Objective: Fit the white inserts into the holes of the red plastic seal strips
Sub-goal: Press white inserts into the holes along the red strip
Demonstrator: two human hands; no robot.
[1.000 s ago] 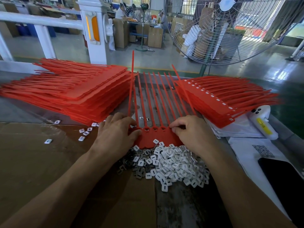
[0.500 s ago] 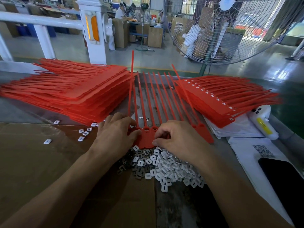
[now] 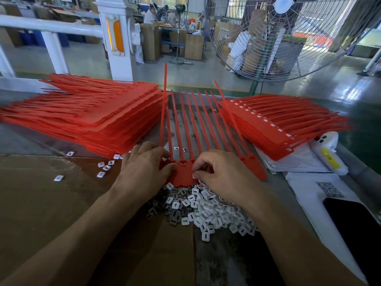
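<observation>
Head view, strip in hand: a comb of red seal strips [image 3: 181, 172] lies on the bench [image 3: 31, 139] between the two hands, tails pointing away, its flat head end at the far edge of the insert heap.
Head view, left hand: the left hand [image 3: 144, 170] rests palm down on the left end of that head, fingers [image 3: 142, 147] loosely bent and lying on it, thumb against the red plastic; it looks to be pinning the strip.
Head view, right hand: the right hand [image 3: 224, 176] hovers over the head's right part, fingertips [image 3: 195, 176] curled together at the red surface; whether they pinch an insert I cannot tell.
Head view, inserts: a large heap of white inserts [image 3: 206, 211] lies just below the hands; a few strays [image 3: 105, 167] sit to the left on the cardboard [image 3: 41, 203].
Head view, done: the right stack [image 3: 278, 129] shows white inserts along its edge, so judged finished.
Head view, left to do: the taller left stack [image 3: 92, 118] shows no white, so probably most of the work remains; the current strip's holes near the left thumb look empty.
</observation>
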